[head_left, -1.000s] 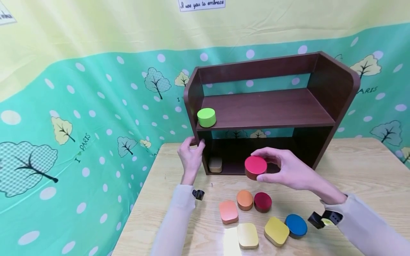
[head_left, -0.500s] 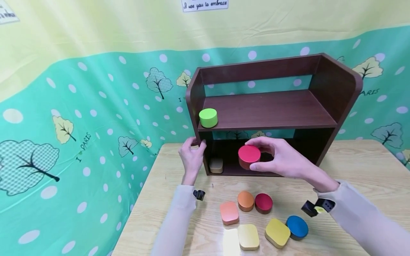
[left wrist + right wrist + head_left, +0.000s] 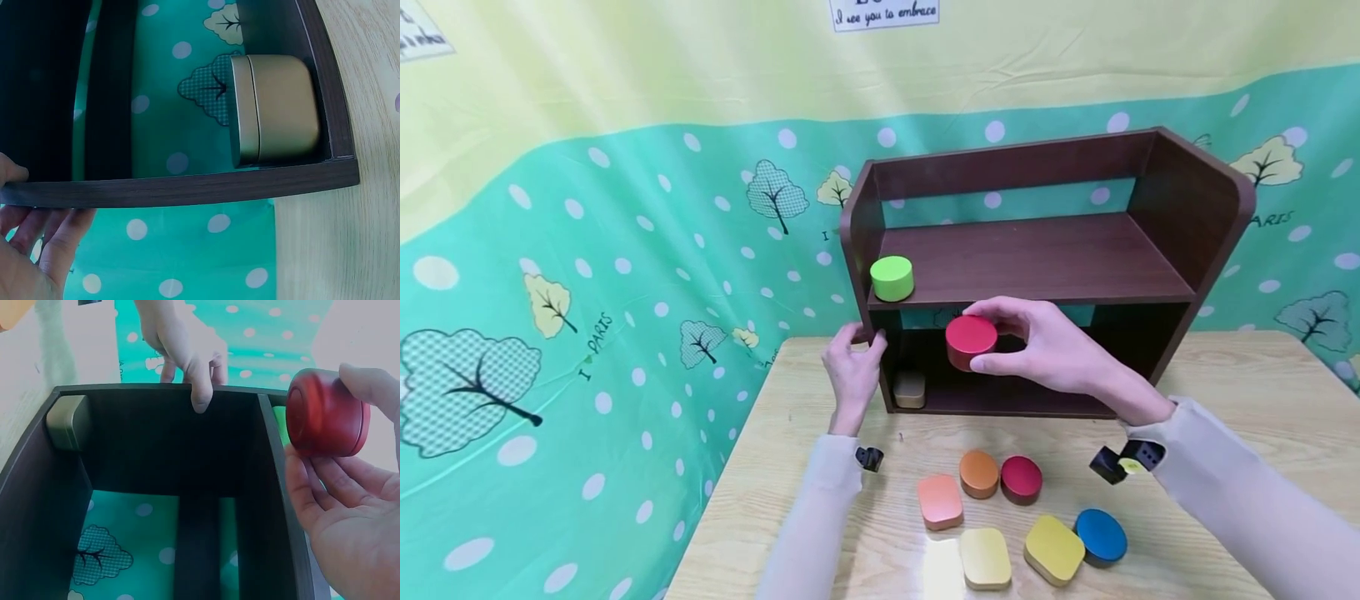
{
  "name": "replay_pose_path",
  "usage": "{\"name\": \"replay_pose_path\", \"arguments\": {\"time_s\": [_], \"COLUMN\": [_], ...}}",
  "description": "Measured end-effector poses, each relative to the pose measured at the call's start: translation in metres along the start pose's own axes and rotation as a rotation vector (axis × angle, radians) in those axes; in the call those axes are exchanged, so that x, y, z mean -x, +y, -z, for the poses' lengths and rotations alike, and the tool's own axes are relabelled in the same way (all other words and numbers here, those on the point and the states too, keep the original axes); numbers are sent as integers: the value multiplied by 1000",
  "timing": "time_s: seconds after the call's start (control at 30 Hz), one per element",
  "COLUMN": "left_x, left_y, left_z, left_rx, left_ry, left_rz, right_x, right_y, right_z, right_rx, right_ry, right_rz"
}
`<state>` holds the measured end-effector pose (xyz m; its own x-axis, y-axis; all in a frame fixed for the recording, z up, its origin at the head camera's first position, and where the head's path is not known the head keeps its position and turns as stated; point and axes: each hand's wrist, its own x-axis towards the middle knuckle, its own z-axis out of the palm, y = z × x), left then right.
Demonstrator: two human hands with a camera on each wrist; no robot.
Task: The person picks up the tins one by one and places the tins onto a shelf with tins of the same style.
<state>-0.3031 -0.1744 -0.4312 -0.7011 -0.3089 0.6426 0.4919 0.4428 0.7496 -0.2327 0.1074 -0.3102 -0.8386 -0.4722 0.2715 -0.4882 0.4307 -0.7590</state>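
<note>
A red round tin (image 3: 972,340) is held between the thumb and fingers of my right hand (image 3: 1052,350), raised in front of the shelf's lower opening. In the right wrist view the tin (image 3: 325,415) lies on its side in the grip, near the middle board's edge. My left hand (image 3: 853,367) grips the left side panel of the dark brown desktop shelf (image 3: 1037,258); the left wrist view has the thumb on one face and fingers on the other. A green round tin (image 3: 892,279) stands at the upper board's left end. Below it, a gold square tin (image 3: 284,106) sits in the lower left corner.
On the wooden table (image 3: 760,467) before the shelf lie several tins: pink square (image 3: 940,500), orange round (image 3: 979,473), dark red round (image 3: 1021,479), cream square (image 3: 986,557), yellow square (image 3: 1054,548) and blue round (image 3: 1101,536). A patterned curtain (image 3: 625,400) hangs behind and left.
My right hand has carried the red tin up and to the left, closer to the upper board. The left hand keeps its hold on the side panel.
</note>
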Motion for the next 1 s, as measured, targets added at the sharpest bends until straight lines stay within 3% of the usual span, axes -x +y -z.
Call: {"name": "replay_pose_path", "arguments": {"time_s": [0.4,1.0], "left_x": [-1,0], "left_y": [-2,-3], "left_z": [-2,-1], "left_rx": [31,38], "left_ry": [-10,-11], "left_rz": [6,-11], "right_x": [-23,-50], "right_y": [-7,-13], "right_z": [8,16], "right_rx": [6,-2], "right_ry": [19,13], "right_rz": [14,-38]}}
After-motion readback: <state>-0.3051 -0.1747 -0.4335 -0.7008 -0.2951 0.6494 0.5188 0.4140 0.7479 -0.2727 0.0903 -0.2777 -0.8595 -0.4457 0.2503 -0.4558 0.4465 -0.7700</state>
